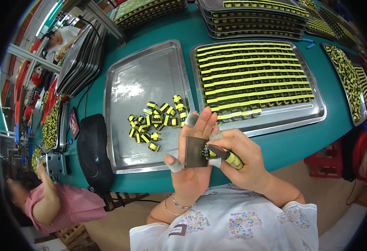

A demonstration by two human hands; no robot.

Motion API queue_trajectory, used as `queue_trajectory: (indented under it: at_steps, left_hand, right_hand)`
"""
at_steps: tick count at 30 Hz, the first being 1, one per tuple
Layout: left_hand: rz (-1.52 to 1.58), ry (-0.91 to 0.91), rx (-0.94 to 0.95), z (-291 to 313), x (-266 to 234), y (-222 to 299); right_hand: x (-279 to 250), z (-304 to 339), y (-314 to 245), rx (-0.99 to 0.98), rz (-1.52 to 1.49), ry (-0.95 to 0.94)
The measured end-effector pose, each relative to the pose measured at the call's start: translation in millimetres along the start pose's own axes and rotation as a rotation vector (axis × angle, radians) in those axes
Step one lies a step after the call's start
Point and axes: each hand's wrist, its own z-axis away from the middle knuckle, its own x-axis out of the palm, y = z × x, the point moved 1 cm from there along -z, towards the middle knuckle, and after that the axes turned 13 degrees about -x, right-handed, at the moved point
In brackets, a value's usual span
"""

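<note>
My left hand [191, 154] holds a small dark metal plate [195, 151] upright between thumb and fingers, which wear grey fingertip covers. My right hand [242, 159] grips a yellow-green pen-like tool [229, 157] and presses its dark tip, along with a small yellow-and-black component [208, 151], against the plate's right edge. Both hands hover over the near edge of the green table [284, 146]. Just beyond them a metal tray [141, 83] carries a loose pile of yellow-and-black components [156, 121].
To the right a second tray [313, 115] holds tidy rows of the same components [254, 77]. More filled trays are stacked at the back [254, 16] and right [351, 79]. A black pouch [93, 150] lies left. Another person [49, 201] sits at lower left.
</note>
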Motion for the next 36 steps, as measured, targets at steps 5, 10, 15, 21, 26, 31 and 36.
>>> queue_trajectory:
  at_steps: [5, 10, 15, 21, 26, 31, 36]
  left_hand:
    - [-0.095, 0.014, 0.024, 0.3, -2.2, -2.9]
    - [-0.253, -0.033, 0.051, 3.2, -3.6, -7.6]
    - [-0.270, -0.036, 0.054, 2.2, -0.4, -6.2]
    - [-0.265, 0.021, 0.048, 2.9, -1.1, -11.6]
    - [-0.305, 0.004, 0.047, 5.1, 0.8, -12.3]
    - [-0.328, 0.015, 0.041, 3.5, 1.2, -12.1]
    - [-0.350, 0.082, 0.062, 5.4, -0.9, -14.3]
  right_hand:
    - [-3.4, 1.3, -2.1, 0.003, 0.013, -0.062]
    - [-7.3, -2.3, -3.0, 0.011, 0.023, -0.082]
    - [-7.9, -2.2, -1.1, -0.004, 0.001, -0.052]
    - [-9.9, -1.0, -1.1, 0.016, -0.028, -0.026]
    - [-12.0, 2.3, -2.9, 0.007, 0.016, -0.072]
    - [-9.4, 8.2, 1.7, -0.004, 0.018, -0.046]
    - [-9.6, 5.7, 5.5, -0.018, -0.005, -0.049]
